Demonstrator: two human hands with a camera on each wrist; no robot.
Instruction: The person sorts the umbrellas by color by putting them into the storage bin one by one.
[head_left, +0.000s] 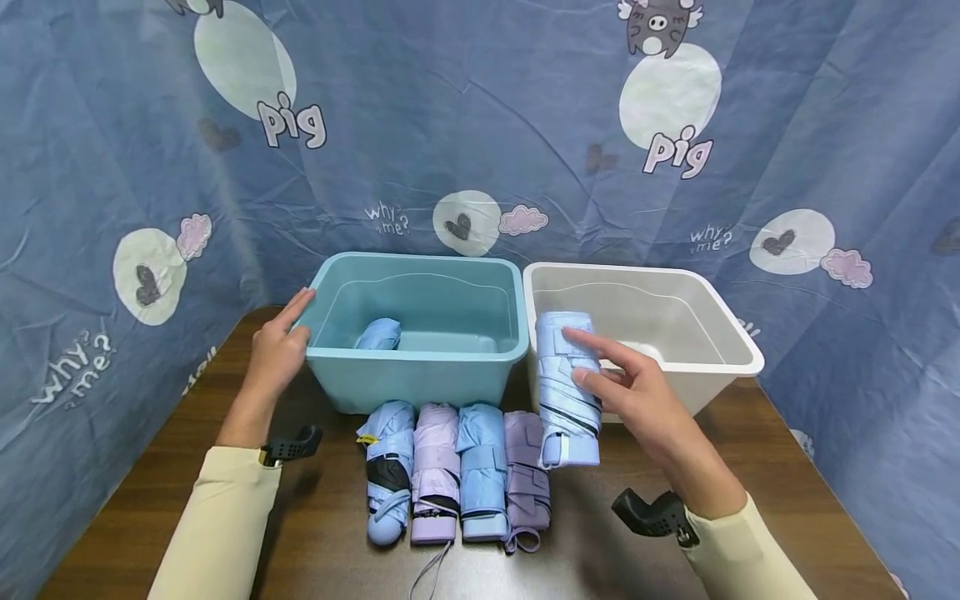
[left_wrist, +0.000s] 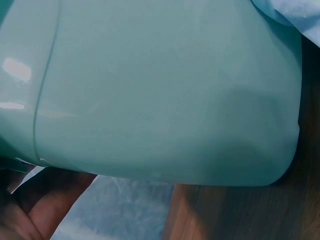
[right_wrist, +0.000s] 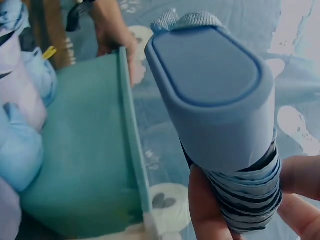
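My right hand (head_left: 641, 387) holds a folded light blue umbrella (head_left: 567, 383) upright in front of the white bin's left end. In the right wrist view, the fingers and thumb pinch its wrapped part below the flat blue handle end (right_wrist: 210, 67). My left hand (head_left: 276, 342) rests at the left rim of the teal bin (head_left: 420, 379), its fingers along the outer edge. Inside that bin lies another light blue umbrella (head_left: 380, 333), partly hidden by the front wall. The left wrist view shows mostly teal bin wall, with a few fingers (left_wrist: 55, 197) at its edge.
Before the teal bin, folded umbrellas lie in a row: blue with a round handle (head_left: 387, 475), pink (head_left: 435, 475), light blue (head_left: 482, 471) and purple (head_left: 528, 475). A white bin (head_left: 720, 367) stands on the right. Behind the wooden table (head_left: 315, 550) hangs a patterned blue cloth (head_left: 480, 125).
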